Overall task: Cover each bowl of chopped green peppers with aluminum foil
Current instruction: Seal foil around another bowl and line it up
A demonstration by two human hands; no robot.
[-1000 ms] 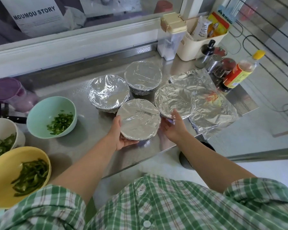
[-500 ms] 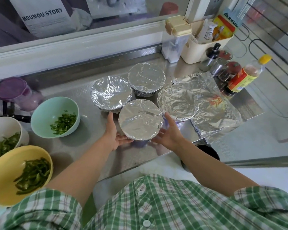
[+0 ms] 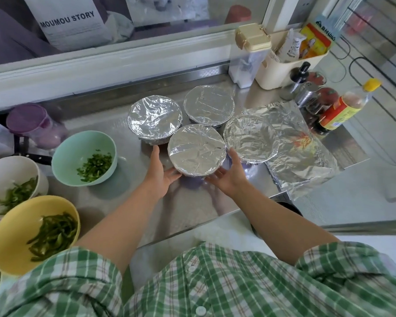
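Several foil-covered bowls stand grouped mid-counter. The nearest foil-covered bowl (image 3: pixel 197 153) sits between my hands. My left hand (image 3: pixel 160 172) touches its left side, thumb up and fingers straight under the rim. My right hand (image 3: pixel 229 177) does the same on the right side. Uncovered at the left are a mint bowl (image 3: pixel 64 161) of chopped green pepper, a white bowl (image 3: pixel 7 170) and a yellow bowl (image 3: pixel 14 239), both with pepper strips. A loose foil sheet (image 3: pixel 304 161) lies at the right, partly under the rightmost covered bowl (image 3: pixel 252 138).
The steel counter (image 3: pixel 192 211) ends just beyond my wrists. A purple-lidded jar (image 3: pixel 30 124) stands back left. A sauce bottle (image 3: pixel 343 108), shakers (image 3: pixel 304 92), a cream caddy (image 3: pixel 290 65) and a clear lidded container (image 3: pixel 249 56) crowd the back right.
The nearest covered bowl moved a little away from me, in among the others. My fingers, curled round it before, have straightened and now only touch its sides.
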